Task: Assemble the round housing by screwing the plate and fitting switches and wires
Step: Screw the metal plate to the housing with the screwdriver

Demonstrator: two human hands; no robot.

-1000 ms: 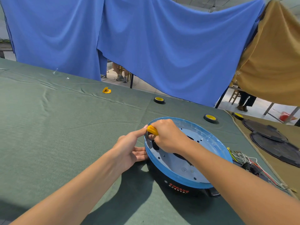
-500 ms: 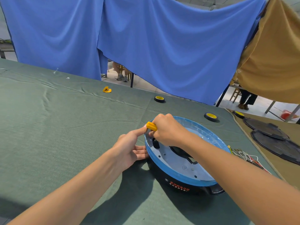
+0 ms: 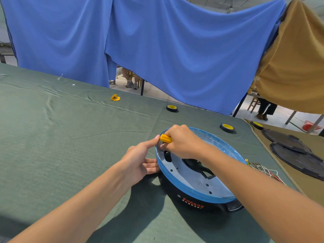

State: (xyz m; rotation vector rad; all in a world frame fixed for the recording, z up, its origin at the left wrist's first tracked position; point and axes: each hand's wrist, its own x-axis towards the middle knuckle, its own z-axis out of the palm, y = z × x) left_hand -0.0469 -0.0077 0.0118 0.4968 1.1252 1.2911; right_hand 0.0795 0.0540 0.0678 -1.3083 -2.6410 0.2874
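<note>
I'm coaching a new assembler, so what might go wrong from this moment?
The forefinger of the left hand rests right beside the screwdriver that the right hand grips; a slip might jab it. The housing sits on wrinkled cloth, steadied only at its rim, so it may shift. The wires lie close to the right forearm and might snag.

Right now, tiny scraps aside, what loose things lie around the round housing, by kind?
Black tape rolls with yellow cores: 3
Small yellow plastic piece: 1
Flat black round covers: 2
Bundle of coloured wires: 1
Total: 7
</note>
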